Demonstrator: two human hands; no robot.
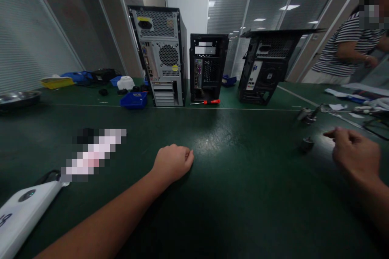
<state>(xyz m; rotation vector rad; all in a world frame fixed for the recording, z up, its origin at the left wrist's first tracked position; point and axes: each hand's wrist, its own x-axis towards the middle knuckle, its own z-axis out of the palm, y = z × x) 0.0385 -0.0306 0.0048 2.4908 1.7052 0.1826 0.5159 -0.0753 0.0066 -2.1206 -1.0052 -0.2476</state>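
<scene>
On green mat (243, 194) | left hand (174, 162) fisted, resting | right hand (354, 153) curled, empty, near metal part (306, 144)

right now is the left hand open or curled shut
Curled shut: the left hand rests on the green table as a loose fist, holding nothing visible.

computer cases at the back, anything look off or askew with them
Yes. The right-hand case leans to one side with its top panel lifted and jutting out, while the silver case and the middle case stand upright. A red-handled screwdriver lies loose on the green table.
</scene>
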